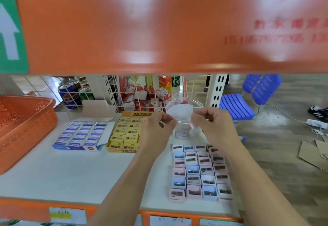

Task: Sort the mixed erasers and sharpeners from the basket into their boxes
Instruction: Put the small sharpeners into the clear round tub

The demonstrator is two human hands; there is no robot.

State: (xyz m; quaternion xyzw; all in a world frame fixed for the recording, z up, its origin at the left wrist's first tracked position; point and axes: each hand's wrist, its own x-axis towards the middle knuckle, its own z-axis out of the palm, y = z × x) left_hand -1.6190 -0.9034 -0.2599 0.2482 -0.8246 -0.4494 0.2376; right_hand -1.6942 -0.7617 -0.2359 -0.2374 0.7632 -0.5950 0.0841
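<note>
Both my hands are at a clear plastic tub (pixel 184 104) at the back of the white shelf (pixel 71 176). My left hand (pixel 157 126) has curled fingers at the tub's left side. My right hand (pixel 211 124) pinches a white paper slip (pixel 192 125) at its right side. A blue box of white erasers (pixel 82 135) and a yellow box of 2B erasers (pixel 125 134) lie open to the left. Several pastel sharpeners (pixel 200 172) stand in rows on the shelf near my right forearm. The orange basket (pixel 23 124) sits far left.
An orange shelf beam (pixel 159 26) hangs close overhead. A white wire grid (pixel 138 92) backs the shelf, with drink cans (pixel 71 96) and red-white packets behind it. A blue plastic stool (pixel 237 106) stands on the floor at right, beside cardboard pieces (pixel 314 153).
</note>
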